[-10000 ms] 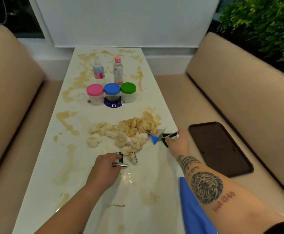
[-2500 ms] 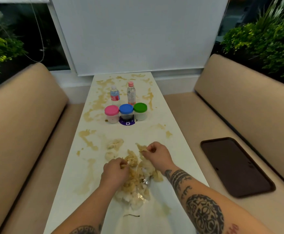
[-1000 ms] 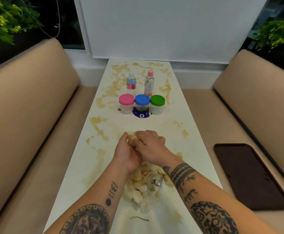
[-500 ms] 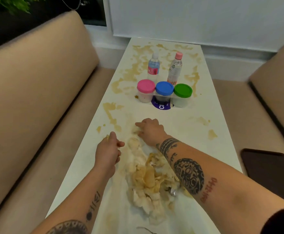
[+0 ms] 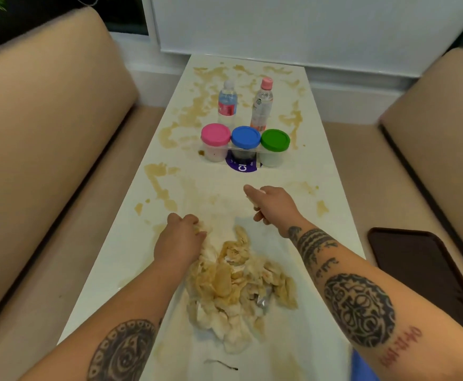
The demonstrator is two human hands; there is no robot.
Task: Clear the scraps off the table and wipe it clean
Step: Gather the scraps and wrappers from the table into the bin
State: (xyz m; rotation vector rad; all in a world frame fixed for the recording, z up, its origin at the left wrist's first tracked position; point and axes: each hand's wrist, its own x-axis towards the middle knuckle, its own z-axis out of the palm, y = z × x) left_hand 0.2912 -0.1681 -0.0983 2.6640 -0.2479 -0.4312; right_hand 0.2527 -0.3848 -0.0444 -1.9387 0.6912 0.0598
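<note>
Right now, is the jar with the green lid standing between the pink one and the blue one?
No: the green-lidded jar stands at the right end of the row, and the blue-lidded jar is in the middle, next to the pink-lidded jar.

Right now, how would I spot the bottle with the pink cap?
Look at the far half of the long white table, behind three tubs. Two bottles stand there; the bottle with the pink cap is the right one, while its neighbour has a red label.

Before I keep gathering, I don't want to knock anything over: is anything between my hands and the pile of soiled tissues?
Nothing visible is. The left hand already touches the pile of soiled tissues at its far left edge, and the right hand is just beyond it over bare table. The three lidded jars stand farther back.
</note>
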